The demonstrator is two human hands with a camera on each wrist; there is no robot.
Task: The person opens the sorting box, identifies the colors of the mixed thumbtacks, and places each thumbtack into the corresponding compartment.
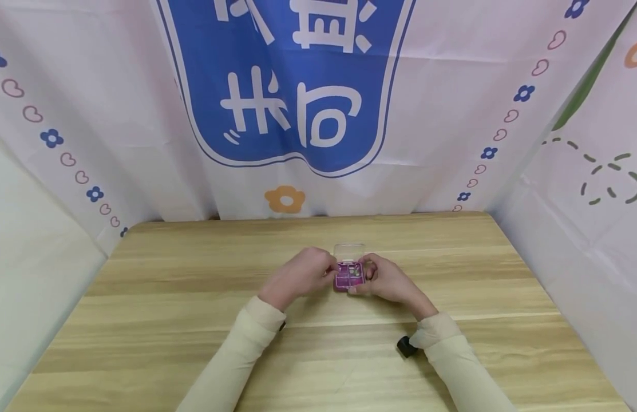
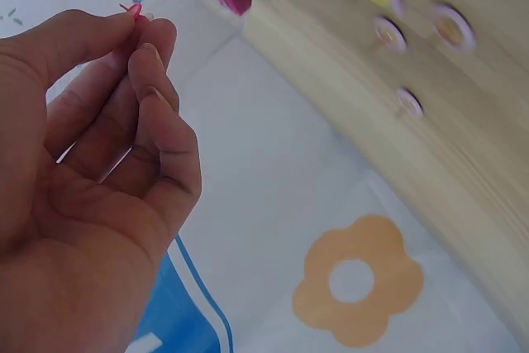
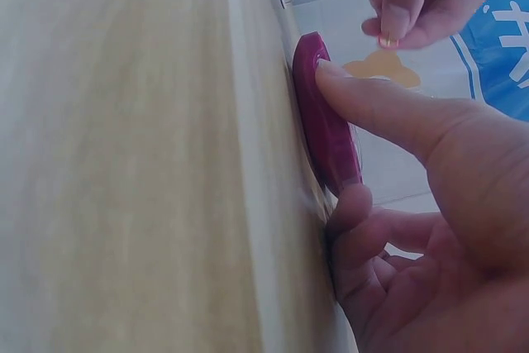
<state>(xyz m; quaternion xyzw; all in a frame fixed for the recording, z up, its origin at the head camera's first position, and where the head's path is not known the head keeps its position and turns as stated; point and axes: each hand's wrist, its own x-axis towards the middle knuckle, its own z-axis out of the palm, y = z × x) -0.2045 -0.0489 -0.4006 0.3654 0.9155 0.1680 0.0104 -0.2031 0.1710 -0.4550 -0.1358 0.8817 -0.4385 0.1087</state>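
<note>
A magenta compartment box [image 1: 343,281] stands on the table with its clear lid [image 1: 349,250] raised. Small light and green pieces lie in its far right compartment, too small to name. My right hand [image 1: 392,281] grips the box's right side; in the right wrist view its thumb presses on the magenta wall [image 3: 322,126]. Just left of the box, my left hand [image 1: 304,276] pinches a red thumbtack [image 2: 135,11] between thumb and fingertips. Several round-headed thumbtacks [image 2: 453,27] lie on the table near the left hand, which hides them in the head view.
The wooden table [image 1: 169,320] ends at a hanging printed cloth [image 1: 426,143] at the back. A black object [image 1: 406,347], perhaps the wrist camera, sits at the right cuff. Cloth walls [image 1: 576,229] also stand along the sides.
</note>
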